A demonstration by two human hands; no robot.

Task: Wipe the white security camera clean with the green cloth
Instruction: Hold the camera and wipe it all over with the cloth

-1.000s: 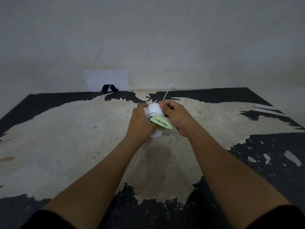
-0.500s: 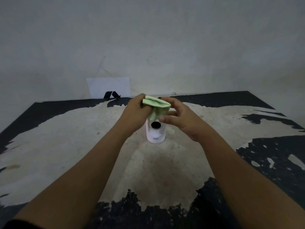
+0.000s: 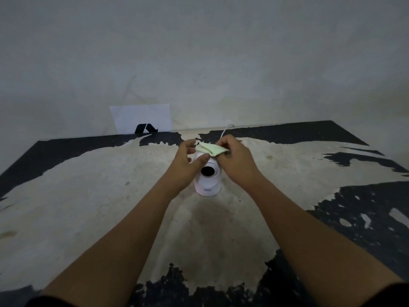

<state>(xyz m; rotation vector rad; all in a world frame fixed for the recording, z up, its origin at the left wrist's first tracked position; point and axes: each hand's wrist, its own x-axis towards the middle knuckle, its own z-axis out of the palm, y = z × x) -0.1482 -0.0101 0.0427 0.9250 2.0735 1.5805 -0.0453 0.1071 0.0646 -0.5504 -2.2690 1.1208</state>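
Observation:
The white security camera point(image 3: 208, 182) stands upright on the worn tabletop point(image 3: 110, 196), its dark lens facing me. Just above its head, my right hand point(image 3: 235, 161) pinches the folded green cloth point(image 3: 211, 149), which sticks out to the left over the camera's top. My left hand point(image 3: 187, 166) is at the camera's left side with fingers apart. Its thumb lies against the camera's head and its forefinger is close to the cloth's left tip. The back of the camera is hidden by both hands.
A thin white cable point(image 3: 226, 129) runs from behind the camera to the table's far edge. A white sheet with a black logo point(image 3: 141, 118) leans against the grey wall at the back left. The tabletop's black coating is peeled away in the middle.
The cloth has come off the camera's front and now sits above its top, held by the right hand alone. My left hand has let go of the cloth and dropped beside the camera.

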